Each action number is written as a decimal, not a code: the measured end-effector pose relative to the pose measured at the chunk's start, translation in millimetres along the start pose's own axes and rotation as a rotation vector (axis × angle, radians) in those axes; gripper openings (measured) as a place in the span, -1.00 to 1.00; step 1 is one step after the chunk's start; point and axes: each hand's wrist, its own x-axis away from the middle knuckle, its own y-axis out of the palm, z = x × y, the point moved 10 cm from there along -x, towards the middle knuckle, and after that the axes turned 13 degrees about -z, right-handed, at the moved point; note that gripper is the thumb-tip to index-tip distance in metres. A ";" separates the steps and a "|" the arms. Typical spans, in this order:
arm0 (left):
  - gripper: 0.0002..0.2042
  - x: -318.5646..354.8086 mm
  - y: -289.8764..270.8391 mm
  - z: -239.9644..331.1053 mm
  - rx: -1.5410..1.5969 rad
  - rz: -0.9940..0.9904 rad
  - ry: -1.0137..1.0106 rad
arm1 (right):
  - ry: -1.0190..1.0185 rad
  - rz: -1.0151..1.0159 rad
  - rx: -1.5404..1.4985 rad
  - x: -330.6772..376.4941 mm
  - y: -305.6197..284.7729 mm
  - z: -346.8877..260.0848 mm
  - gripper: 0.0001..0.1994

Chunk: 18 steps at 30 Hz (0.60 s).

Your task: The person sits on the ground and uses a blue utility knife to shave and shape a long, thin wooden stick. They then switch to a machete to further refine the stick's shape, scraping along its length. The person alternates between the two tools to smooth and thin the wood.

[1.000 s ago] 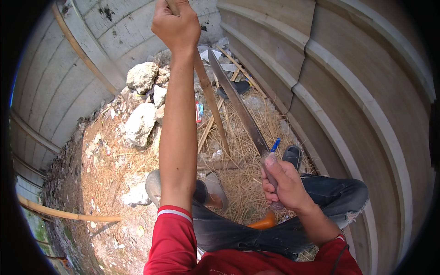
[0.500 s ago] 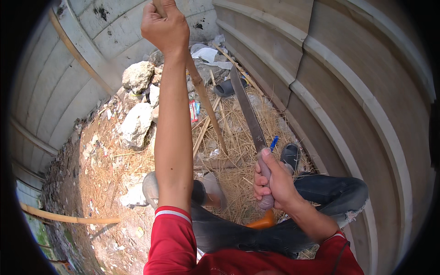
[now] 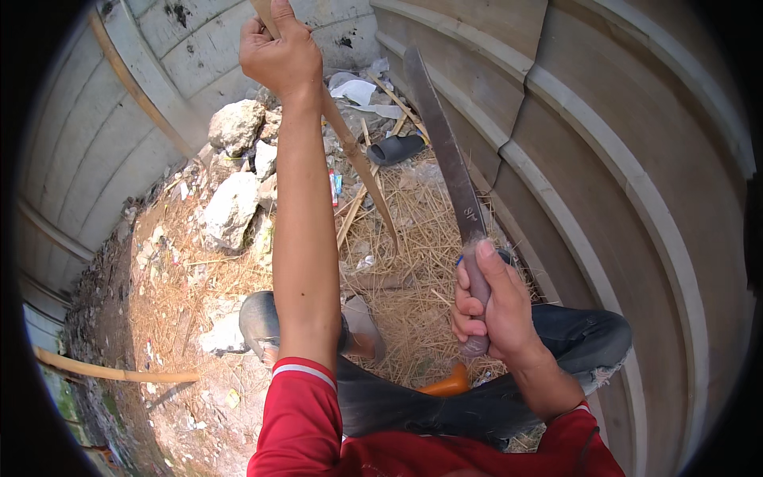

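My left hand (image 3: 282,57), stretched far forward, is closed around the upper end of a bamboo strip (image 3: 359,162). The strip slants down to the right behind my forearm, its lower tip by the straw-strewn ground. In my right hand (image 3: 494,306) is a machete (image 3: 447,147), gripped by its worn, greyish-purple handle with my thumb along the top. Its long dark blade points up and away, slightly left, apart from the bamboo. Part of a blue object shows behind the handle.
Pale rocks (image 3: 231,208) lie at the left. A dark slipper (image 3: 396,149) and white plastic scraps (image 3: 354,90) are farther off. Corrugated metal sheeting (image 3: 636,183) curves up at the right. Something orange (image 3: 447,383) sits by my bent legs (image 3: 429,409). A bamboo pole (image 3: 119,372) juts in at left.
The machete has risen, its tip moving up and slightly right, and my right hand has shifted up and right with it. My left hand still holds the bamboo strip, almost unmoved.
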 end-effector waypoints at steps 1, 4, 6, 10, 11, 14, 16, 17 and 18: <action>-0.64 2.2 1.8 10.3 -0.006 -0.016 0.020 | -0.115 0.062 0.020 6.7 1.3 -31.4 -0.42; -0.68 -1.5 8.3 41.0 -0.099 -0.011 0.127 | -0.590 0.004 -0.035 18.7 21.3 -106.4 -0.42; -0.70 3.8 15.8 43.4 -0.105 -0.025 0.132 | -0.811 -0.114 -0.181 30.7 32.7 -119.1 -0.42; -0.69 6.7 20.1 45.4 -0.096 -0.004 0.165 | -0.093 -0.051 0.132 -3.5 13.5 43.2 -0.49; -0.69 9.3 15.4 43.9 -0.133 0.029 0.197 | 0.224 -0.054 0.088 -3.5 -0.1 90.2 -0.51; -0.64 -6.8 -4.1 20.0 -0.015 -0.063 0.198 | 0.276 0.095 -0.120 9.6 -21.4 81.4 -0.49; -0.65 -2.0 -5.8 17.6 -0.021 -0.047 0.143 | -0.046 0.113 -0.037 10.3 -12.5 11.5 -0.46; -0.67 -4.1 -2.6 20.3 -0.046 -0.027 0.145 | -0.224 0.068 -0.058 12.6 -0.8 -25.8 -0.45; -0.68 -6.3 -0.2 24.4 -0.069 -0.008 0.151 | -0.406 0.023 -0.080 18.6 10.1 -58.8 -0.44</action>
